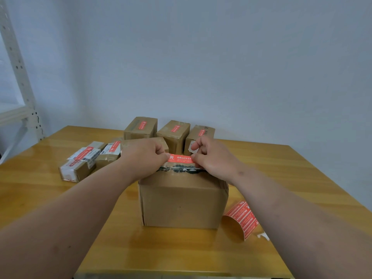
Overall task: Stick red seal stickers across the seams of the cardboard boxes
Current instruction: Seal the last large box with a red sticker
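Note:
A large cardboard box (182, 202) stands on the wooden table (60, 178) right in front of me. A red seal sticker (180, 158) with white print stretches just above the box's top, over dark printed tape along its seam. My left hand (144, 158) pinches the sticker's left end. My right hand (211, 158) pinches its right end. A curled sheet of red stickers (241, 218) lies on the table to the right of the box, partly behind my right forearm.
Three small boxes (174, 131) with red stickers on top stand in a row behind the large box. Two flatter parcels (80, 164) with labels and red stickers lie to the left. A white metal shelf frame (18, 77) rises at the far left.

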A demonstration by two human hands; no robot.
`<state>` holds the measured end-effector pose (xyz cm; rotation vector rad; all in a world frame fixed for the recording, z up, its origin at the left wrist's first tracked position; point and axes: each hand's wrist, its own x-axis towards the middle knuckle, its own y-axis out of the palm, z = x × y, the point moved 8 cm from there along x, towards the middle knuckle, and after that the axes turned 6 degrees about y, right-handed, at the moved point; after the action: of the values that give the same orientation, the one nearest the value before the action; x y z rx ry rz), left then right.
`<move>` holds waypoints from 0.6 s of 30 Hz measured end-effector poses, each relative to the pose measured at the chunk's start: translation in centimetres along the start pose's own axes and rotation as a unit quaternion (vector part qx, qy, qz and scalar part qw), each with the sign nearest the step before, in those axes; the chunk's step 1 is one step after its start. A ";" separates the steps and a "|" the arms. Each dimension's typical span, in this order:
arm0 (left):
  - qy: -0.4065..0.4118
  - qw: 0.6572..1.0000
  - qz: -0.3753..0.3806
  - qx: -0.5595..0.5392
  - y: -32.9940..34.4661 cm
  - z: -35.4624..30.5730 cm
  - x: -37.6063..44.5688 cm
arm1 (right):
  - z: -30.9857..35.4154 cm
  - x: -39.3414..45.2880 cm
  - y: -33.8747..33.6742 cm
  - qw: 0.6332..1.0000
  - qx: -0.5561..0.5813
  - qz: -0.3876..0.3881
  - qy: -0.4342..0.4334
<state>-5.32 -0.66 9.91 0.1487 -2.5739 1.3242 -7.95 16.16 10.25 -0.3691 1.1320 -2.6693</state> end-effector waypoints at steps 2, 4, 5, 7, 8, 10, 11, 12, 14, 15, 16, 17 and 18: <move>0.002 1.000 0.009 0.027 0.2 -0.1 0.2 | 0.1 0.1 0.2 1.000 -0.025 0.000 -0.006; -0.001 0.999 0.018 0.047 0.6 0.0 0.5 | 0.2 0.3 0.4 0.999 -0.045 0.005 -0.007; -0.002 0.998 0.024 0.054 0.7 0.0 0.6 | 0.2 0.3 0.5 0.998 -0.054 0.008 -0.007; -0.002 0.997 0.039 0.063 1.1 0.0 0.8 | 0.1 0.4 0.7 0.997 -0.074 0.017 -0.006; -0.001 0.997 0.046 0.066 1.3 -0.1 0.8 | 0.1 0.4 0.8 0.997 -0.081 0.019 -0.005; 0.000 0.996 0.058 0.070 1.5 -0.3 0.8 | 0.0 0.5 0.9 0.996 -0.084 0.022 0.000; 0.002 0.995 0.061 0.074 1.6 -0.5 0.8 | -0.1 0.5 0.9 0.996 -0.084 0.023 0.002; 0.003 0.995 0.063 0.078 1.6 -0.5 0.9 | -0.1 0.6 0.9 0.996 -0.086 0.024 0.002; 0.003 0.994 0.063 0.088 1.7 -0.6 0.9 | -0.2 0.6 1.0 0.996 -0.085 0.029 0.003; 0.002 0.994 0.064 0.092 1.7 -0.6 1.0 | -0.2 0.6 1.1 0.996 -0.084 0.033 0.005; -0.001 0.994 0.065 0.093 1.7 -0.6 1.0 | -0.2 0.7 1.1 0.996 -0.084 0.035 0.007; -0.003 0.993 0.067 0.092 1.7 -0.6 1.1 | -0.2 0.7 1.1 0.996 -0.085 0.037 0.009; -0.004 0.993 0.068 0.091 1.8 -0.5 1.1 | -0.2 0.7 1.2 0.995 -0.086 0.040 0.011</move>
<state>-6.64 0.83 9.08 0.0097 -2.5056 1.6117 -8.58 15.29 9.39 -0.3166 1.3573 -2.5218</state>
